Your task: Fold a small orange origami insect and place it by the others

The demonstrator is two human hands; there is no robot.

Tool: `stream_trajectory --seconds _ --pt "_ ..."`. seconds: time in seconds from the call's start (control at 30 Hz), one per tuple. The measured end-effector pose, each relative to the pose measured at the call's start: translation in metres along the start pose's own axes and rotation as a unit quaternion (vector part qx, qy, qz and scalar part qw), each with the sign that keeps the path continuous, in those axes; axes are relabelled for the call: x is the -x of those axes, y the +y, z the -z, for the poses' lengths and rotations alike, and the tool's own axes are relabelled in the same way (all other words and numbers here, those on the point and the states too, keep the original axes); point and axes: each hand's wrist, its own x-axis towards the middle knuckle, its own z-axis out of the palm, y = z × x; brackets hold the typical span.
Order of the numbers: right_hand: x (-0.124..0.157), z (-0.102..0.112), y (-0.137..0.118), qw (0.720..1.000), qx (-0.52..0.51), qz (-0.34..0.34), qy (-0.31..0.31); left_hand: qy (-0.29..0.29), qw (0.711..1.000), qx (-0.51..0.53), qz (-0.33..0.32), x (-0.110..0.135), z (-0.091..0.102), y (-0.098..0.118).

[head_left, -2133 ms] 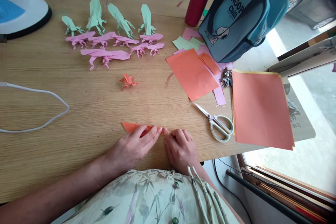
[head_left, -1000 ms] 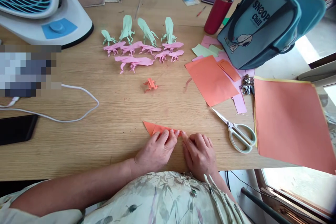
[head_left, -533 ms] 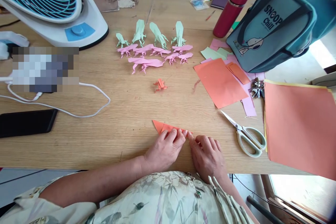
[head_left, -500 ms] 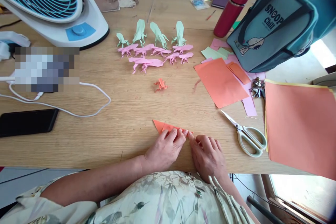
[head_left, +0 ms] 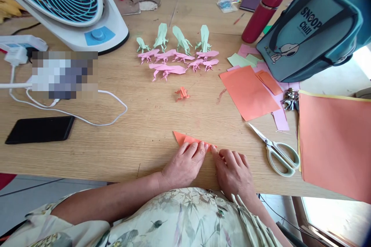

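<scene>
A folded orange paper triangle (head_left: 181, 138) lies near the front edge of the wooden table (head_left: 139, 131). My left hand (head_left: 183, 164) lies flat over its near part, fingers stretched out and pressing it down. My right hand (head_left: 234, 171) rests beside it with fingers curled, the forefinger tip pressing the paper's right corner. A small finished orange origami figure (head_left: 182, 94) sits farther back. Behind it stand rows of pink origami figures (head_left: 168, 68) and green origami figures (head_left: 181, 40).
Scissors (head_left: 275, 150) lie right of my hands. Orange sheets (head_left: 249, 92) and a paper stack (head_left: 333, 142) sit at right, keys (head_left: 290, 99) between them. A blue bag (head_left: 313, 31), red bottle (head_left: 262, 13), fan (head_left: 63, 4), black phone (head_left: 40, 129) and white cable (head_left: 95, 119) surround the area.
The view has shifted left, so more of the fan, the phone and the cable shows. My hands stay pressed on the orange paper in nearly the same pose.
</scene>
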Motion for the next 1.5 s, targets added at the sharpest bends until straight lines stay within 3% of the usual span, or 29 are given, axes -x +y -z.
stream_trajectory --seconds 0.4,0.8,1.07,1.5 --pt "-0.006 -0.001 -0.002 0.998 -0.050 0.037 0.020 0.047 0.999 0.018 0.015 0.001 0.000 -0.001" --pt "-0.006 -0.002 0.002 0.996 -0.063 0.049 0.027 0.062 0.998 0.003 -0.015 0.008 -0.008 -0.007" --pt "-0.007 0.000 0.000 0.998 -0.055 0.019 0.007 0.062 0.997 0.055 0.005 0.011 -0.017 -0.008" --pt "-0.006 0.001 -0.003 0.999 -0.038 0.003 -0.022 0.096 0.990 0.098 0.018 0.017 -0.016 -0.016"
